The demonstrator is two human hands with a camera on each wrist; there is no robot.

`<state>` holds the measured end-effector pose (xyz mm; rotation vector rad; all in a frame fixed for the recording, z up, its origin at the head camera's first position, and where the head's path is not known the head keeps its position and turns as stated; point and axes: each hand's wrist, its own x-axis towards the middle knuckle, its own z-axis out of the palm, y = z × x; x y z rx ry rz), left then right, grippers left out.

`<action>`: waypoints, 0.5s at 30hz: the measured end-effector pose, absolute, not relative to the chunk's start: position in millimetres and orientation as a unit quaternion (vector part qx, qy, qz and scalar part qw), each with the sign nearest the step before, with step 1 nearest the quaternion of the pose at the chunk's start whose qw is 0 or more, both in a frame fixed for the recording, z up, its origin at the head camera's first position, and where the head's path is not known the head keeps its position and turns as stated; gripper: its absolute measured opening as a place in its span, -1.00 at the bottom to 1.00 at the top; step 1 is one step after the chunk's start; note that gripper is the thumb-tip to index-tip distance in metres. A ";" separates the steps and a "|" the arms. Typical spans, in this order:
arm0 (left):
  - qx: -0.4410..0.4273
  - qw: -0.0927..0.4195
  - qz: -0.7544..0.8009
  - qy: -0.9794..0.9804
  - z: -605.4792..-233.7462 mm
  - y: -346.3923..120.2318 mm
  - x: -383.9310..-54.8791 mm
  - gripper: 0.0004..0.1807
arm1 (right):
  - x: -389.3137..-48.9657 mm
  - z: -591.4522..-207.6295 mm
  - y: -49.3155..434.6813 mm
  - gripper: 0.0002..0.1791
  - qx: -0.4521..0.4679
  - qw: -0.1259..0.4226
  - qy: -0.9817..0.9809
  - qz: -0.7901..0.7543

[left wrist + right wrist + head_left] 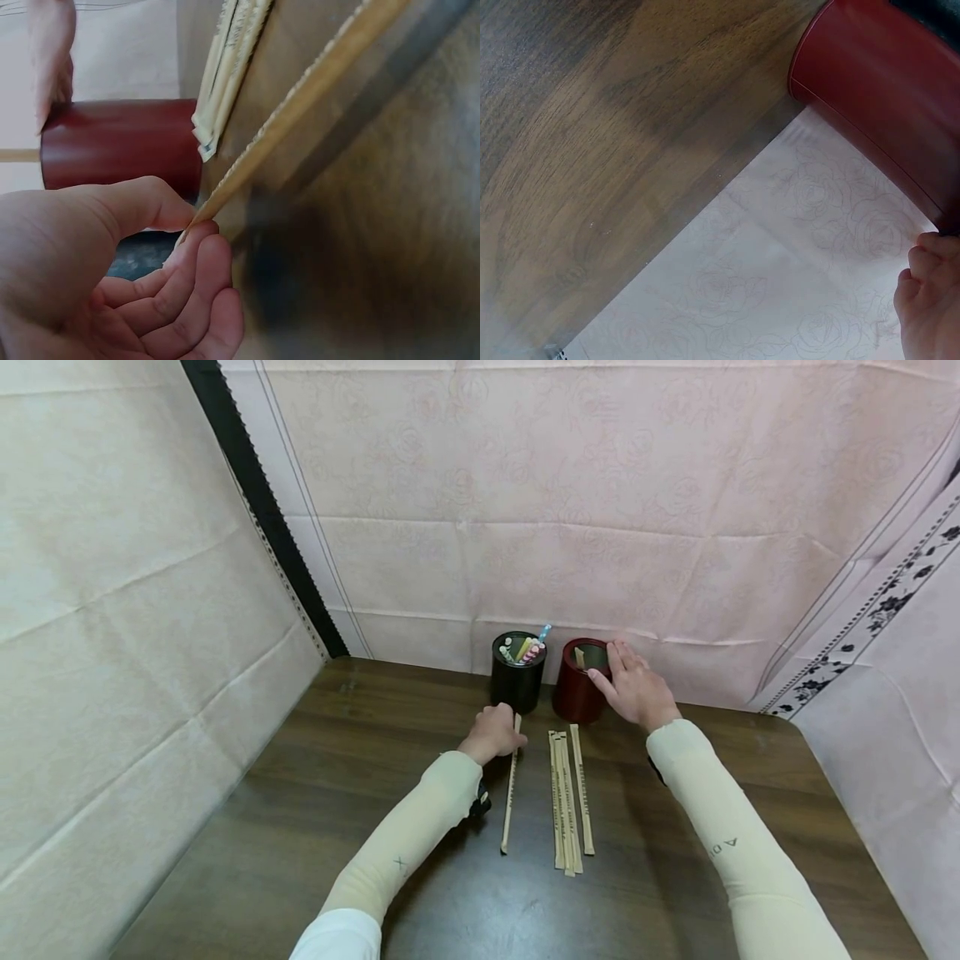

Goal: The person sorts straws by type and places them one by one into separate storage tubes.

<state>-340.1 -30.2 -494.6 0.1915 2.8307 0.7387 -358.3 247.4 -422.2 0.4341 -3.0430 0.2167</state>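
My left hand [495, 735] pinches the upper end of a slim paper-wrapped stick [511, 802] between thumb and index finger. The stick slants down toward me over the table. In the left wrist view, the other fingers of this hand curl loosely below the pinch. My right hand [639, 689] holds the rim of a dark red cup [576, 697], thumb at the near edge and fingers on the right side. A wrapped stick [579, 657] stands inside that cup. Close beyond my left hand is a black cup [516, 685] with several colourful patterned straws [532, 652].
Several more wrapped sticks [566, 806] lie side by side in front of the red cup, with one [582, 793] slightly apart on the right. The brown wooden table [337, 810] ends against pale patterned cloth walls [562, 527] behind both cups.
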 end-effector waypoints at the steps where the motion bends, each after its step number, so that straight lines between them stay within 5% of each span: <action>1: 0.068 0.100 0.253 0.960 -492.6 -33.3 -340.6 -0.69 | -358.1 -421.9 247.4 0.02 0.140 0.029 -0.987 0.070; 15: 0.082 0.028 0.268 0.960 -425.0 -57.8 -317.1 -0.66 | -356.2 -420.4 246.5 0.02 0.140 0.025 -0.987 0.071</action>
